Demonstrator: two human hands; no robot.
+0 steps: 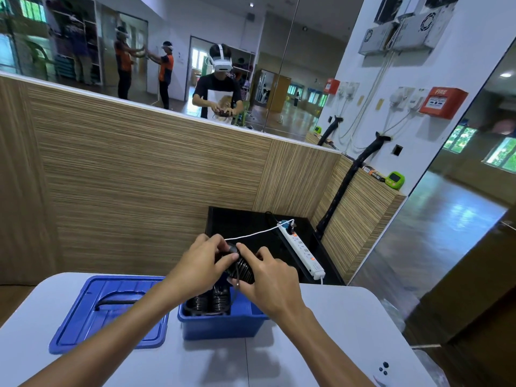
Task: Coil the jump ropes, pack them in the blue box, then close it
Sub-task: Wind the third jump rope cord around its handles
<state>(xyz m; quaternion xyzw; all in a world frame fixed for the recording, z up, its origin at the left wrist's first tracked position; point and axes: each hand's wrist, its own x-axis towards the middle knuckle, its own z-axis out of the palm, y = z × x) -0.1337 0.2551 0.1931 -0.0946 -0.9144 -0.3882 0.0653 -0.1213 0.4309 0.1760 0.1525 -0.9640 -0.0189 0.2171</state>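
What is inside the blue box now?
The blue box holds at least two coiled black jump ropes on its left side. The hands and near wall hide the rest.

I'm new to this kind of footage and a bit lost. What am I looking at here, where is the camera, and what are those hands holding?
No machine here: one camera on a person's head looks down at their bare hands. The left hand and right hand together grip a black coiled jump rope above an open blue box, which already holds other black coils. The box's blue lid lies beside it on the white table. The mirror behind reflects the same person.
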